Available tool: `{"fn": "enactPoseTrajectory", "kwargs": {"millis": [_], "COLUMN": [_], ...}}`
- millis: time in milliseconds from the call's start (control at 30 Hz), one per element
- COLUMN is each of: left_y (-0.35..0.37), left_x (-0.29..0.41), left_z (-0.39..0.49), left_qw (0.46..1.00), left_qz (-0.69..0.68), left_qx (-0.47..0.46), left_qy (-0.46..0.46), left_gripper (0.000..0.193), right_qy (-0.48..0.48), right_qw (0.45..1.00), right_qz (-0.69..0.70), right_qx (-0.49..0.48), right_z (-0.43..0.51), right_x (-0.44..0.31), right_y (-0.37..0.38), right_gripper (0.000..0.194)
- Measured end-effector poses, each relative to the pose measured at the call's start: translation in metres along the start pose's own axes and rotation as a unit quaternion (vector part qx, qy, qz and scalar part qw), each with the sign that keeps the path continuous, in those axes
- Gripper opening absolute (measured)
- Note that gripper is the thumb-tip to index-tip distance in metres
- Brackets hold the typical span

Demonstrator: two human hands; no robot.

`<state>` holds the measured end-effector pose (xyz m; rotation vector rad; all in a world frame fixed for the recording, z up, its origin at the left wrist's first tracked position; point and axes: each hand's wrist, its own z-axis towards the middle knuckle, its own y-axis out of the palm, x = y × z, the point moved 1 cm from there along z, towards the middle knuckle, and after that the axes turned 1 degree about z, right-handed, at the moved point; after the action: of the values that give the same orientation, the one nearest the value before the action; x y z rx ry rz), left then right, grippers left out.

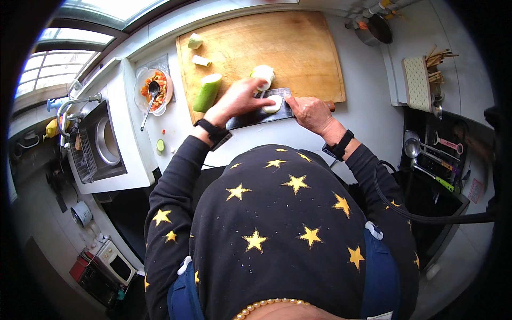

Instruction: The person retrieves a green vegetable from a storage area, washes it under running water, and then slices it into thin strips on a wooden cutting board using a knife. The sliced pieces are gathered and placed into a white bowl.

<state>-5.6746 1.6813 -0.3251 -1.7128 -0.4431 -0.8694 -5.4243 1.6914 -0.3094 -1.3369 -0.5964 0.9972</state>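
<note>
My right hand (314, 114) grips a cleaver by its wooden handle (330, 106). The broad dark blade (260, 119) lies flat along the near edge of a wooden cutting board (280, 36). On the blade rests a pale round slice of peeled gourd (273, 105), touched by the thumb of my left hand (242, 98). The left fingers are spread from that thumb and reach to a pale cut gourd piece (264, 74) behind the blade; their contact is partly hidden. A green-skinned length of gourd (208, 93) stands left of my left hand.
Two gourd offcuts, an end piece (195, 41) and a strip (201, 61), lie at the board's far left. Beside the board is a bowl of chopped red food (161, 82) with a ladle (153, 89). Left is a sink (120, 160); right, a chopstick holder (417, 84) and utensils (412, 147).
</note>
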Motion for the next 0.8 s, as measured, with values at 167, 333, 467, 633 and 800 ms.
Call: {"fn": "enactPoseTrajectory", "kwargs": {"millis": [167, 333, 467, 633, 800], "left_y": [0.017, 0.032, 0.044, 0.059, 0.070], "left_x": [-0.003, -0.046, -0.071, -0.079, -0.067], "left_z": [0.016, 0.024, 0.031, 0.028, 0.026], "left_qw": [0.989, 0.993, 0.989, 0.982, 0.964], "left_qz": [-0.073, -0.068, -0.102, -0.055, 0.078], "left_qx": [-0.117, -0.005, 0.063, 0.167, 0.238], "left_qy": [-0.061, -0.092, -0.089, -0.064, -0.090], "left_gripper": [0.046, 0.030, 0.022, 0.018, 0.068], "right_qy": [0.004, 0.044, 0.144, 0.271, 0.377], "right_qw": [1.000, 0.997, 0.982, 0.947, 0.910], "right_qz": [0.004, 0.045, 0.100, 0.123, 0.142], "right_qx": [-0.028, -0.037, -0.075, -0.118, -0.101], "right_z": [-0.005, -0.030, -0.065, -0.104, -0.125], "right_x": [-0.005, -0.011, -0.004, 0.004, 0.003], "right_y": [0.005, 0.007, 0.003, -0.006, -0.007], "right_gripper": [0.013, 0.020, 0.035, 0.033, 0.030]}}
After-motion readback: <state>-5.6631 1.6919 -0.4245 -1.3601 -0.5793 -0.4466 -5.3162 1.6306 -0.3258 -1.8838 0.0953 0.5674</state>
